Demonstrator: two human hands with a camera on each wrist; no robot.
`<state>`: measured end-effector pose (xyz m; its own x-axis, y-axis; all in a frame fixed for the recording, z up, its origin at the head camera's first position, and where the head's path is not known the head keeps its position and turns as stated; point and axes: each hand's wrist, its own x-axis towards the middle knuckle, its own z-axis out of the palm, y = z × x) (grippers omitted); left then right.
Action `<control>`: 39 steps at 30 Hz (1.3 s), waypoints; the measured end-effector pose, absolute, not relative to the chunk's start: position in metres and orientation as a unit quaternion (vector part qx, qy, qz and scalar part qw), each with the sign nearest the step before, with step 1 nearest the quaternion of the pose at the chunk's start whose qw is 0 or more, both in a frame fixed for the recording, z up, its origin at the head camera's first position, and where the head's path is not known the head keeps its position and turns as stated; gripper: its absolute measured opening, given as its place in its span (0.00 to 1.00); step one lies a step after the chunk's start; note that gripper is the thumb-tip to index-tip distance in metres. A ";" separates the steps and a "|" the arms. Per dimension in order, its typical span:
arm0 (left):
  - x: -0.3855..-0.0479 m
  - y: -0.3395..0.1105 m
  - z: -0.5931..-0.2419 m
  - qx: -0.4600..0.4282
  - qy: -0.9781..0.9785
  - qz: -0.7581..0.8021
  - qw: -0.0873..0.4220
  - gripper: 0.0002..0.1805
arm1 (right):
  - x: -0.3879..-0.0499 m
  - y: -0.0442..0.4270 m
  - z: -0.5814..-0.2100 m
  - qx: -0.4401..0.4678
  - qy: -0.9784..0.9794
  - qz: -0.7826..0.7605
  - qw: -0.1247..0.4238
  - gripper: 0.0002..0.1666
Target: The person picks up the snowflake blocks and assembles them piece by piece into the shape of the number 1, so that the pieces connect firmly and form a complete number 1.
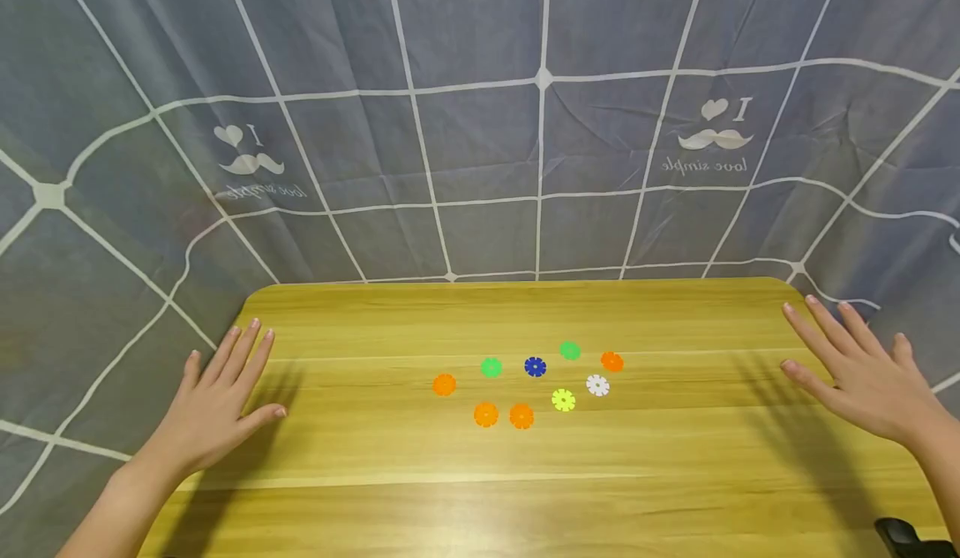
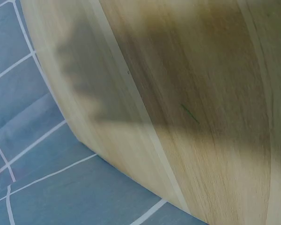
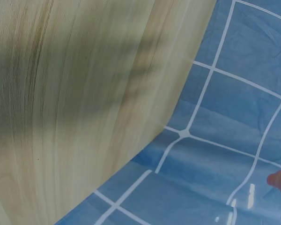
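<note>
The person's left hand [image 1: 213,412] and right hand [image 1: 866,383] hovered with fingers spread wide, gripping nothing, at opposite sides of the wooden table [image 1: 360,466]. Between them, well apart from both, nine notched discs [image 1: 563,399] lay scattered, orange, green, blue, white and yellow-green.

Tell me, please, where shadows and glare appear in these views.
Head: pale glare low centre on the yellow wooden tabletop, shadows beside the bare left hand and bare right hand; left wrist: broad, soft-edged shadow across the wood; right wrist: blurry shadow, small white glints on the blue, white-gridded curtain.
</note>
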<state>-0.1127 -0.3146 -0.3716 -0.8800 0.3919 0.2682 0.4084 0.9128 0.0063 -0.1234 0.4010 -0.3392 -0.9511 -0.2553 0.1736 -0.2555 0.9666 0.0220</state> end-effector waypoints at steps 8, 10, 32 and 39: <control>-0.115 -0.309 -0.375 -0.215 -0.966 -0.043 0.133 0.51 | -0.126 0.401 -0.342 0.136 -0.987 0.022 0.083 0.46; -0.116 -0.307 -0.376 -0.216 -0.966 -0.045 0.137 0.50 | -0.127 0.401 -0.343 0.134 -0.987 0.025 0.082 0.46; -0.133 -0.252 -0.369 -0.148 -0.927 -0.342 0.029 0.32 | -0.150 0.357 -0.350 0.150 -0.944 0.286 0.075 0.34; -0.145 -0.223 -0.384 -0.130 -0.889 -0.436 -0.051 0.30 | -0.165 0.334 -0.371 0.098 -0.907 0.410 -0.006 0.31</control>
